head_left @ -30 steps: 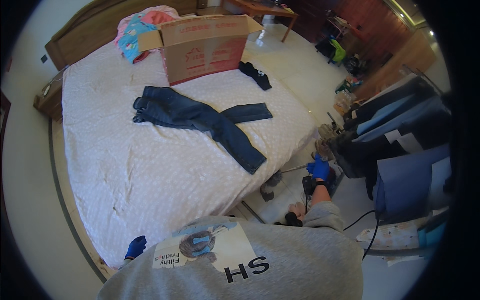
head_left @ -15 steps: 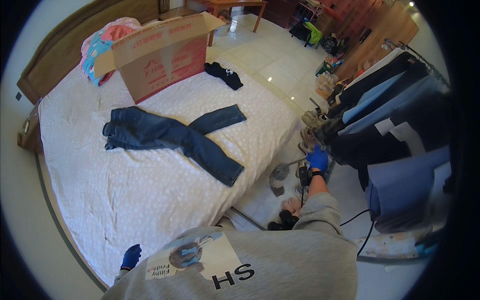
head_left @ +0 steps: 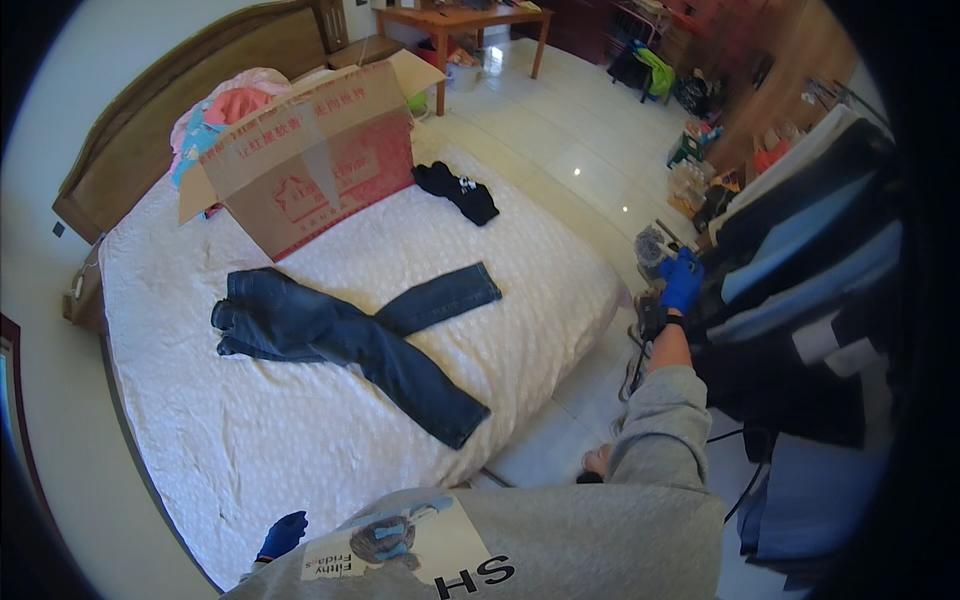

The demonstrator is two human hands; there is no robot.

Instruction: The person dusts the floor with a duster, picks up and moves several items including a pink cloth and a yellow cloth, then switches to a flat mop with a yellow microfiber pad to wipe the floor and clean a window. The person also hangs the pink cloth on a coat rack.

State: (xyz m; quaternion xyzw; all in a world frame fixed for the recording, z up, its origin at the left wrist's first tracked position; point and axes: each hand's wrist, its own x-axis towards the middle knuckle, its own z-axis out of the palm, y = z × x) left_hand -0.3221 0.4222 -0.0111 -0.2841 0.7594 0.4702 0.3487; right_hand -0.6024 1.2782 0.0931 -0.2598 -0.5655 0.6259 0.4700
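Clearly, the right hand (head_left: pixel 682 280) was the farther-reaching one, its arm extended forward past the bed's right edge, elbow away from the body, blue-gloved fingers bent; whether they were closed on a handle could not be told. Just beyond them was a single grey, fluffy duster head (head_left: pixel 654 247), low beside the hanging clothes (head_left: pixel 785 245). The left hand (head_left: pixel 283 535), also in a blue glove, hung low over the bed's near left corner with its fingers curled; whether they pressed together could not be made out. Several shoes (head_left: pixel 640 350), partly hidden, stood on the floor near the right forearm. The clothes on the rail overlapped too much to count. On the pale bedspread (head_left: pixel 560 345) lay one pair of dark blue jeans (head_left: pixel 345 330), its two legs splayed apart, and farther off one black garment (head_left: pixel 458 192), bunched near one large cardboard box (head_left: pixel 335 185). The box's flaps stood open, but its near wall hid the inside. Behind it was one heap of pink and blue fabric (head_left: pixel 205 130). Across the floor sat one green crate (head_left: pixel 685 152), its contents too small to identify, and one orange-brown table (head_left: pixel 480 18).
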